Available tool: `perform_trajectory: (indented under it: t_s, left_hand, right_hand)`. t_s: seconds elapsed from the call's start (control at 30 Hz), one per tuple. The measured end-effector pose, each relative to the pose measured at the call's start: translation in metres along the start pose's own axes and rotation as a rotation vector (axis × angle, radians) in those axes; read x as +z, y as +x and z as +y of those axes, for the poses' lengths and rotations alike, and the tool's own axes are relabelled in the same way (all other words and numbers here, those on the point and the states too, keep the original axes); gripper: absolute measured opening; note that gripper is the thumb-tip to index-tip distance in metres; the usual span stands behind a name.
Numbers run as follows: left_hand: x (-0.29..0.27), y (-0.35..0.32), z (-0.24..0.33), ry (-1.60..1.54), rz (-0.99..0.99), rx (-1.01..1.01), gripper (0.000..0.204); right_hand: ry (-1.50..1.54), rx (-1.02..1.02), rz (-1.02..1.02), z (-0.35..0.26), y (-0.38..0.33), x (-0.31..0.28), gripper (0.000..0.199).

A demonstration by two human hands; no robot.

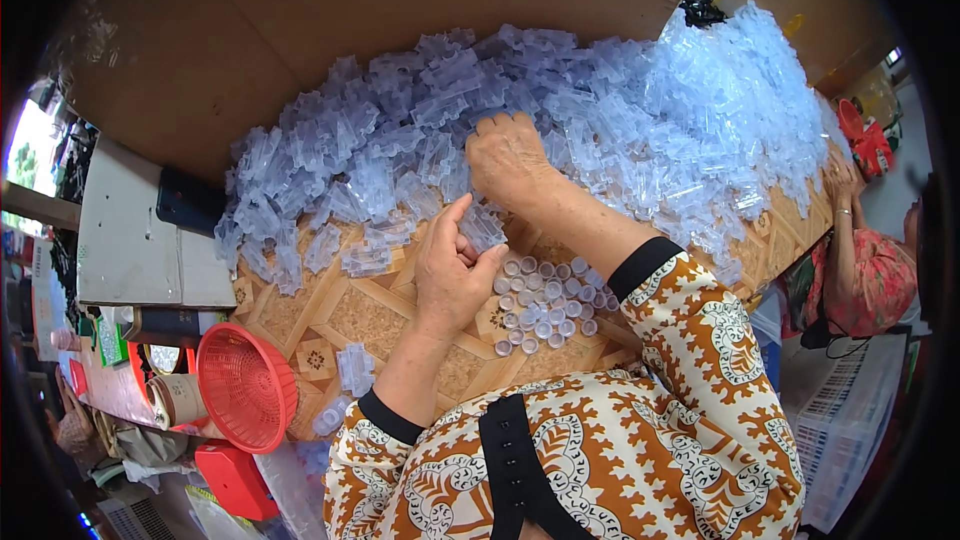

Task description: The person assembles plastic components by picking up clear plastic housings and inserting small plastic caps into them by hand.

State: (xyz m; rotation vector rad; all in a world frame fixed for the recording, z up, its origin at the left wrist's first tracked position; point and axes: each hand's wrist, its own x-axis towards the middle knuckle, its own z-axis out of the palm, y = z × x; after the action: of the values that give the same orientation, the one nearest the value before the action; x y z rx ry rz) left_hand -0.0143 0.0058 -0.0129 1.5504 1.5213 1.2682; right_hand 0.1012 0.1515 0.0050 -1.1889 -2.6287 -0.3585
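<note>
A long heap of clear, bluish plastic pieces (400, 110) spreads across the table (330, 325), which has a wood-pattern covering. My left hand (450, 265) is closed, with a clear plastic piece (482, 230) between thumb and fingers at the heap's near edge. Just beyond it, my right hand (508, 158) reaches into the heap with its fingers curled downward. What those fingers pinch is hidden behind the knuckles. Several small round translucent caps (545, 305) lie in a cluster below my right forearm. A few clear pieces (356, 368) sit apart, left of my left forearm.
Cardboard walls (380, 0) stand behind the heap. A dark phone (190, 202) rests against a white box (125, 230) at left. A red plastic basket (245, 390) is at the table's left edge, above a red box (235, 480). At right, another person's arm (845, 230) reaches the heap.
</note>
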Motion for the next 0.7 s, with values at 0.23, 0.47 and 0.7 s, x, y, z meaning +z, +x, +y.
perform_trajectory:
  t_s: [0.23,0.47,0.7]
  left_hand:
    - [0.000,0.000,0.002,-0.139,-0.008,-0.117,0.070]
    - [-0.004,0.002,-0.002,-0.177,0.004,-0.192,0.070]
    - [0.000,0.001,-0.007,-0.212,0.038,-0.159,0.070]
  right_hand:
    - [0.251,0.066,0.090,0.029,-0.021,-0.037,0.008]
    - [0.733,-0.004,-0.272,0.010,-0.091,-0.098,0.002]
    - [0.466,0.036,0.092,0.016,-0.067,-0.050,0.021]
